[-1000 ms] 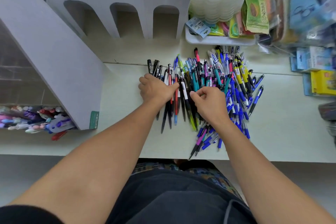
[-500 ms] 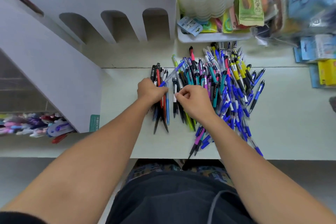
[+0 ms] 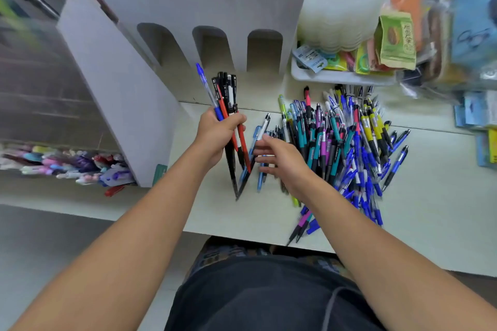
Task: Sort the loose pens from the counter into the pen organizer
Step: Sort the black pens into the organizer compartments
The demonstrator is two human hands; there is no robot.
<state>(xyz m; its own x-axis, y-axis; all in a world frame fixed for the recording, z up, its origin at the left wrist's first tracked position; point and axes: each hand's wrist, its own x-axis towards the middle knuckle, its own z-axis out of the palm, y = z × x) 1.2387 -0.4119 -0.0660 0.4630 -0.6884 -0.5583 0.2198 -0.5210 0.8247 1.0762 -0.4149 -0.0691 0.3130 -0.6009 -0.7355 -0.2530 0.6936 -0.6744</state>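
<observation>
You see a heap of glossy plastic pens (image 3: 347,142) on a smooth, matt pale counter (image 3: 430,196). The grey arched pen organizer (image 3: 188,8) looks matt, like board. Shiny plastic-wrapped packets (image 3: 395,40) sit behind.

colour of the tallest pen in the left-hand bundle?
Blue cap on a clear barrel, sticking up above the others gripped in the left hand. Head view.

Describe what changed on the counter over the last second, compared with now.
The left hand gathered a bundle of black, red and blue pens from the left edge of the pile and lifted it off the counter, gripping it upright. The right hand let go and now hovers open beside the bundle. The big pen pile and the white organizer stayed put.
</observation>
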